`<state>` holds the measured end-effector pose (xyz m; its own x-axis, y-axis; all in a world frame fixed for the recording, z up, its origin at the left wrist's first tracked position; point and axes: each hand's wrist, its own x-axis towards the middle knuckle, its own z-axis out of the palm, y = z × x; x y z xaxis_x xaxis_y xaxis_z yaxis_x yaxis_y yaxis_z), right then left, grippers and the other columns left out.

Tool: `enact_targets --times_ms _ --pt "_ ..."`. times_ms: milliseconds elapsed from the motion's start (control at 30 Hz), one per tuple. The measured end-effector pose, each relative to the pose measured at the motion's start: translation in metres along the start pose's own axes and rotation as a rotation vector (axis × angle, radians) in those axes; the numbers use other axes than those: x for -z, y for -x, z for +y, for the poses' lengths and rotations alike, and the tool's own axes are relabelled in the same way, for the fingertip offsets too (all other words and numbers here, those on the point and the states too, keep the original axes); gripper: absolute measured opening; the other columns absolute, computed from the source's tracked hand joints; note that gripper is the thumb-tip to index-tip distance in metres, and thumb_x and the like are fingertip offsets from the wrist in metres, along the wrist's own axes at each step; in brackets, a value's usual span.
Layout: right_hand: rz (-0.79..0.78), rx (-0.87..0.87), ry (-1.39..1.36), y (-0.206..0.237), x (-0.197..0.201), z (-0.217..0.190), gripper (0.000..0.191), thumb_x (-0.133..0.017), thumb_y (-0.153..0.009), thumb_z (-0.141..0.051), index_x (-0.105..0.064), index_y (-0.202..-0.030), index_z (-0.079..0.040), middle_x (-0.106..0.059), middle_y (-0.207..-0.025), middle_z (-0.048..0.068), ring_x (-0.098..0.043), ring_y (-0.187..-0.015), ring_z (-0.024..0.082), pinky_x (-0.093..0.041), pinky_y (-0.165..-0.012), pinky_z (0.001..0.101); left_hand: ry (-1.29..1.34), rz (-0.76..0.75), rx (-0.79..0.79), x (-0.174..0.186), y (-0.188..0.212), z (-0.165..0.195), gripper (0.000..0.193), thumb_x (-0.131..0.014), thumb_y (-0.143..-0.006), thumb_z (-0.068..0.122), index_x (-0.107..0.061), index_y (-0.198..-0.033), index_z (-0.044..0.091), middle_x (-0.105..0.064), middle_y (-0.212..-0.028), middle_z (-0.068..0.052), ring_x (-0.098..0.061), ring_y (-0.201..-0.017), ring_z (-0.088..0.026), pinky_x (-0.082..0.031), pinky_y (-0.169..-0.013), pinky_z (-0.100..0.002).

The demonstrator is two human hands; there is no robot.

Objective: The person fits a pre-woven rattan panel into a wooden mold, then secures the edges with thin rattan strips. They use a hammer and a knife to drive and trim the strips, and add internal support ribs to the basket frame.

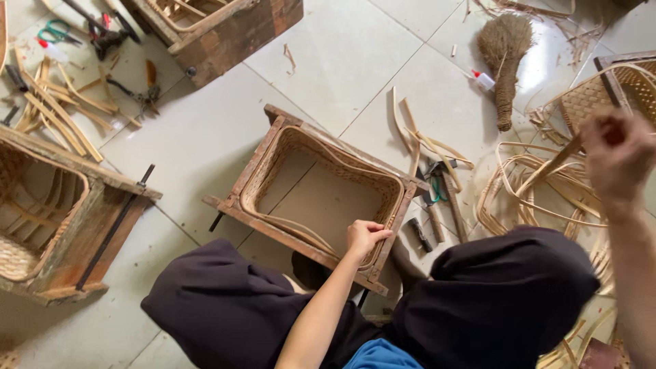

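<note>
My left hand (365, 237) curls its fingers over the near rim of the woven basket (326, 198) in its wooden frame (236, 205) on the floor tiles. My right hand (617, 154) is raised and blurred; grip unclear. Best to pin the rim firmly.

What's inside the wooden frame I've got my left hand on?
A woven basket lines the wooden frame; through its open middle bare floor tile shows. The left hand covers the near rim, so that stretch of weave cannot be seen.
</note>
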<state>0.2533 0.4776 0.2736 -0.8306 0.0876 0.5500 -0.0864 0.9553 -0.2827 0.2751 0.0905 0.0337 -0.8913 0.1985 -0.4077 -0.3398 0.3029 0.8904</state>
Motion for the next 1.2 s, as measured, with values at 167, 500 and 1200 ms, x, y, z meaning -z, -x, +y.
enact_targets --times_ms 167,500,1200 --pt "-0.146 0.401 -0.047 -0.095 -0.021 -0.117 0.014 -0.056 -0.117 -0.006 -0.052 -0.129 0.0 -0.072 -0.088 0.011 -0.065 -0.063 0.019 -0.049 -0.05 0.0306 -0.279 -0.013 -0.026 -0.001 0.006 0.01 0.036 -0.085 -0.073 0.04 -0.083 -0.101 0.019 -0.08 -0.093 -0.006 -0.076 -0.085 -0.024 -0.059 -0.077 -0.037" --pt "-0.296 0.4 -0.61 -0.081 -0.202 -0.333 0.029 -0.033 -0.119 -0.028 -0.051 -0.12 -0.005 -0.065 -0.094 0.015 -0.053 -0.06 0.015 -0.048 -0.046 0.029 0.203 0.017 -0.495 0.023 -0.004 0.077 0.032 -0.058 -0.105 0.02 -0.059 -0.133 0.005 -0.069 -0.123 -0.013 -0.073 -0.108 -0.028 -0.064 -0.091 -0.04" --pt "-0.389 0.282 -0.625 -0.063 -0.246 -0.313 0.023 -0.038 -0.115 -0.026 -0.044 -0.115 -0.004 -0.068 -0.085 0.013 -0.057 -0.052 0.016 -0.045 -0.041 0.0338 -0.007 0.217 -0.484 0.007 -0.003 0.072 0.017 -0.057 -0.101 0.006 -0.061 -0.115 -0.002 -0.07 -0.092 -0.024 -0.071 -0.079 -0.041 -0.055 -0.064 -0.047"
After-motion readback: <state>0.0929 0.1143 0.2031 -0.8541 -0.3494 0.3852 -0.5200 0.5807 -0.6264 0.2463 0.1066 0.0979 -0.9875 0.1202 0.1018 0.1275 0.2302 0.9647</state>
